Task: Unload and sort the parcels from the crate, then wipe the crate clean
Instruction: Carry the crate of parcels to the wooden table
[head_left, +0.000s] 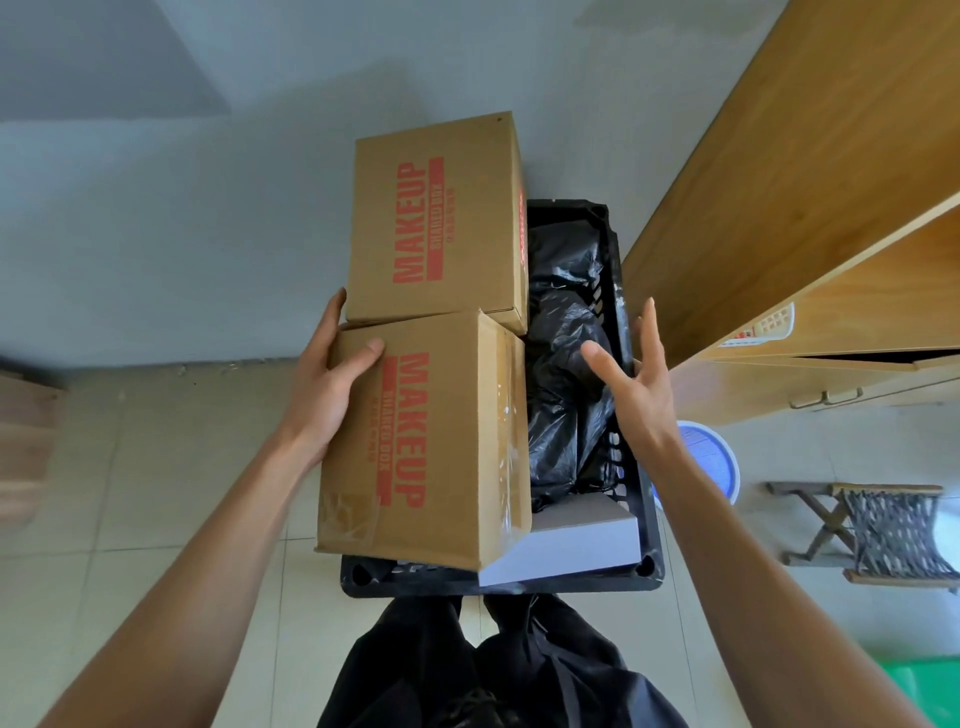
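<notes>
A black plastic crate (652, 519) stands on the floor at my feet. In its left half are two brown cardboard boxes printed MAKEUP in red: a near box (441, 447) and a far box (436, 223). My left hand (327, 384) grips the near box's left side, thumb on its top. My right hand (631, 379) hovers open above the crate's right side, touching nothing. Under it lie black plastic-bag parcels (566, 364) and a white flat box (571, 540) at the crate's near end.
A wooden cabinet (810, 208) stands right of the crate, against a grey wall. A blue-lidded bucket (711, 457) and a folding stool (878, 530) sit on the tiled floor at right. Something green (924, 680) shows at bottom right. My dark trousers are below.
</notes>
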